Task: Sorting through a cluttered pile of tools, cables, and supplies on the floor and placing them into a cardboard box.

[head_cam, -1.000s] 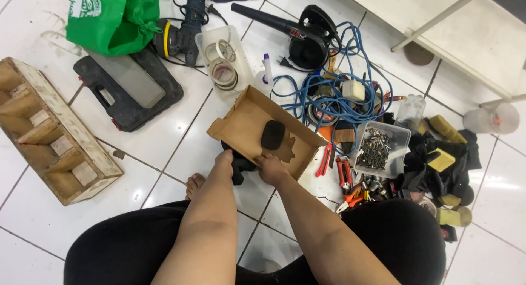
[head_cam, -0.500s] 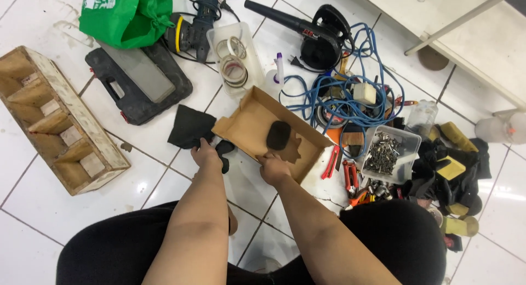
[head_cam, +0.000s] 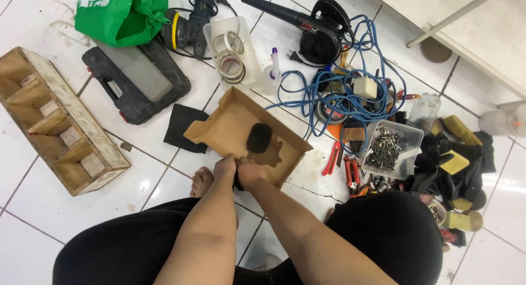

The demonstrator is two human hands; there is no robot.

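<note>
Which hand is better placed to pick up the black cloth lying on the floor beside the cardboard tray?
Probably the left hand. The black cloth lies off the left end of the cardboard tray, on that hand's side. The right hand would have to cross over the left to reach it.

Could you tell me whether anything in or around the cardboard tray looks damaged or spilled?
Yes. The cardboard tray has a dark, ragged-edged stain on its floor beside the black oval pad; it looks like a soaked-in spill. The white floor tile nearby shows a thin crack.
</note>
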